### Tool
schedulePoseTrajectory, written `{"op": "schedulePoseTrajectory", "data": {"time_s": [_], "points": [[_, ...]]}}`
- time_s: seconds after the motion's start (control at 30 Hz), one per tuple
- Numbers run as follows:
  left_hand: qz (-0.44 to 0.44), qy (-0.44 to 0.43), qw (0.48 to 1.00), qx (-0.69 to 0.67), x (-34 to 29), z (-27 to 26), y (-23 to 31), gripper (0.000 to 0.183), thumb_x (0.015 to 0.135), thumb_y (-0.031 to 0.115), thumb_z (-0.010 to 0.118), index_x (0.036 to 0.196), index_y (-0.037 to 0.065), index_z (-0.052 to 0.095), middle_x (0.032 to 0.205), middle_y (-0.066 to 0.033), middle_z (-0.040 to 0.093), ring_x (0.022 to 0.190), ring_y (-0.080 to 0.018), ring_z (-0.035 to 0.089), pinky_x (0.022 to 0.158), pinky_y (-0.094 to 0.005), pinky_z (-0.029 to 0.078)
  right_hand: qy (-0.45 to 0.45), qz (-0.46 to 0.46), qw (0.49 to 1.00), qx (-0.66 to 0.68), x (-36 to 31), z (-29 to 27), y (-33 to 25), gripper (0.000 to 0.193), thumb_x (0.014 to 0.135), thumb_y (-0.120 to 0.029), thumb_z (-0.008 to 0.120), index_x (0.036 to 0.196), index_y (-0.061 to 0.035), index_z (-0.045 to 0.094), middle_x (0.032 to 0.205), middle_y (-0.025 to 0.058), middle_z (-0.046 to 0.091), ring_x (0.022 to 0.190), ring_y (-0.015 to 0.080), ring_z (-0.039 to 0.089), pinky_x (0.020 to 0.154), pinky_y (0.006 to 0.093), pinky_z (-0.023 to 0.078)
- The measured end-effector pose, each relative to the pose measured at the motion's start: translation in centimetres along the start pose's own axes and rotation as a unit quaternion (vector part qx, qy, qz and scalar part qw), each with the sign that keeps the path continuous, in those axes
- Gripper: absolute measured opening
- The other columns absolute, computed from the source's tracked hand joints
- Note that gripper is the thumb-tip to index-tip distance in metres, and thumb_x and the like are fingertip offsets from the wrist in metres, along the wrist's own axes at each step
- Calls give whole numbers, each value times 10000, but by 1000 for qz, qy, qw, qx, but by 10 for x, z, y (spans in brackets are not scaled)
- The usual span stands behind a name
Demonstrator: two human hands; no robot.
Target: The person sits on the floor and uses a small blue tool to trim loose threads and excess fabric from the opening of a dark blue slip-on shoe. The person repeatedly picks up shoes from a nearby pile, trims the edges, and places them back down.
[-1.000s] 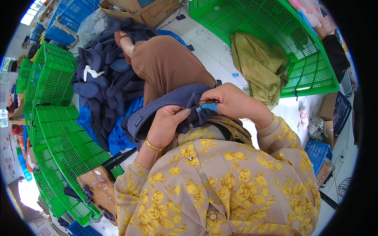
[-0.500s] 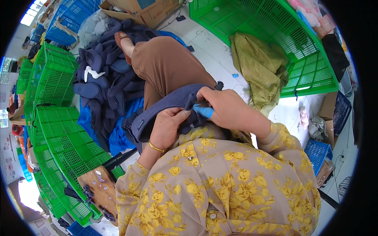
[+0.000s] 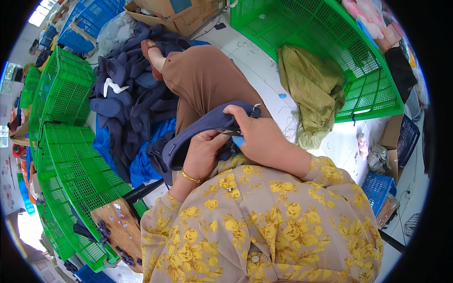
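A navy fabric slipper rests over my lap, with its long curved edge toward me. My left hand, a gold bangle at the wrist, pinches the slipper's near side between thumb and fingers. Closed around a small pair of thread snips, my right hand lies against the slipper's right end. Only the dark blades of the snips and a bit of blue wrapping show, close to my left fingertips. A frayed tuft sticks out at the slipper's far right tip.
Many navy slippers are heaped on a blue sheet at the left. Green plastic crates line the left side, and another crate stands at the upper right beside an olive sack. A wooden board with scraps sits lower left.
My right hand has shifted slightly left and down along the slipper. The blue wrapping is more covered, and the snips' blades show by my left fingertips.
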State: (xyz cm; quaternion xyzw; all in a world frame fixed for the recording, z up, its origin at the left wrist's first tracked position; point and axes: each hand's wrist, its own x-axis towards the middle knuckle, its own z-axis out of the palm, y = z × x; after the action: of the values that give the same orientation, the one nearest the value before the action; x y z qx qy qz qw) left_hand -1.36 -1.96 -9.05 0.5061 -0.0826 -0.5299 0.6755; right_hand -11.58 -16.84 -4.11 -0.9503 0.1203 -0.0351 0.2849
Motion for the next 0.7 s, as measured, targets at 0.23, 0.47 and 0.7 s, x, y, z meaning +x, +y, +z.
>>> {"op": "schedulePoseTrajectory", "data": {"time_s": [0.23,0.47,0.7], "points": [[9,-7,999,34,-1,-2,0,150,912,75,625,1018,-7,694,914,-9,682,772,-46,575,722,-199,470,74,-159,985,-4,9,-28,-6,239,713,-59,674,937,-115,613,988,75,562,721,293,626,611,396,508],[10,-5,999,41,-4,3,5,175,893,4,600,1042,-13,690,996,-35,695,849,-66,605,775,-210,485,-121,-188,974,-36,31,-29,2,234,685,-26,656,900,-76,578,952,74,529,736,315,601,609,424,469],[15,-19,1000,1,2,-3,-6,172,908,13,600,1061,-10,676,1010,-37,680,880,-75,602,793,-232,494,-44,-355,920,-161,26,-28,12,208,678,-32,645,866,-100,588,890,54,526,750,280,612,612,388,480]]}}
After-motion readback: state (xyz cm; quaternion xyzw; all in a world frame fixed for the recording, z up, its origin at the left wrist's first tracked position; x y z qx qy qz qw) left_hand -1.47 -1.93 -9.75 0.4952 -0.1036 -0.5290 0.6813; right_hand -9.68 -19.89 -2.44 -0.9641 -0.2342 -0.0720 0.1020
